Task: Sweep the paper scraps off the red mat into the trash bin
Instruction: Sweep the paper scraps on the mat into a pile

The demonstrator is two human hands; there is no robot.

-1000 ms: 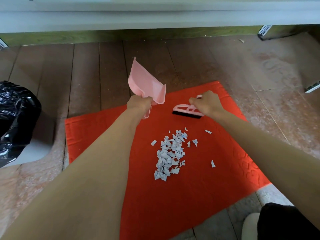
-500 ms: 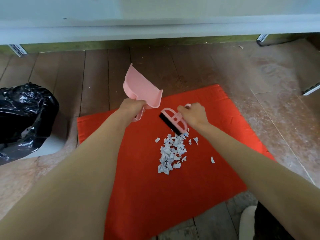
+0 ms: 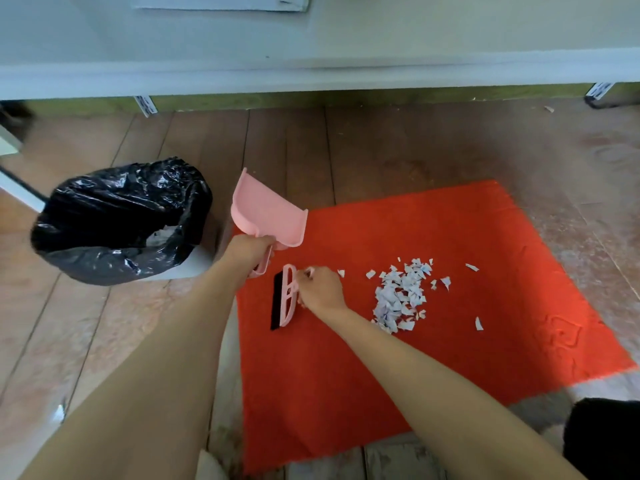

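A pile of white paper scraps [image 3: 401, 294] lies on the red mat [image 3: 450, 358], with a few loose bits around it. My left hand [image 3: 247, 249] grips the handle of a pink dustpan [image 3: 265, 213], held tilted up above the mat's left edge. My right hand [image 3: 320, 289] holds a pink hand brush [image 3: 285, 296] with black bristles, its bristle edge turned left, near the mat's left side and left of the pile. The trash bin [image 3: 117, 220], lined with a black bag, stands on the floor left of the mat.
Wooden floorboards [image 3: 294, 147] run behind the mat up to a white wall base. A dark object [image 3: 602, 438] sits at the bottom right corner. Tiled floor [image 3: 588, 188] lies to the right of the mat.
My right hand has carried the brush from the far end of the pile to its left side and turned its bristles left. The camera has swung left, bringing the whole bin into view.
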